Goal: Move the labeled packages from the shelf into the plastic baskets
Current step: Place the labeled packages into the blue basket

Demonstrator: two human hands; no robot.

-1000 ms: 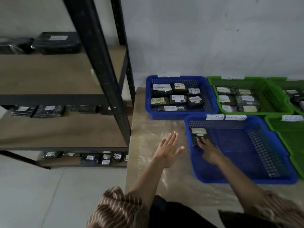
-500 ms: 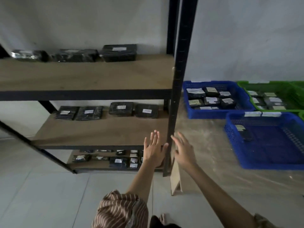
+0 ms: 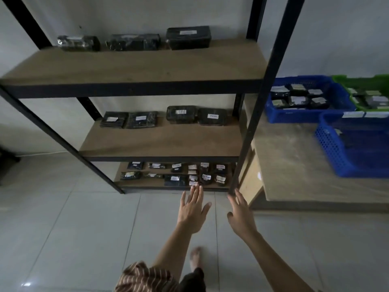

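Observation:
A black metal shelf [image 3: 134, 89] with wooden boards fills the left and middle. Black wrapped packages with white labels lie on all three boards: three on top [image 3: 188, 37], several on the middle board [image 3: 212, 116], many small ones on the bottom board [image 3: 206, 178]. My left hand [image 3: 192, 209] is open, fingers spread, its tips just in front of the bottom board's edge. My right hand [image 3: 241, 213] is open too, beside the shelf's front right post. At right, a near blue basket [image 3: 332, 148] holds one package; a far blue basket [image 3: 334, 110] holds several.
A green basket [image 3: 345, 80] with packages sits at the far right on a low wooden platform [image 3: 294, 165]. The shelf's front right post [image 3: 252, 127] stands between shelf and platform. Grey tiled floor lies below; my bare foot [image 3: 195, 258] is on it.
My right hand left the package in the near blue basket. The view swung left and down to the shelf, and both open hands dropped towards the bottom board.

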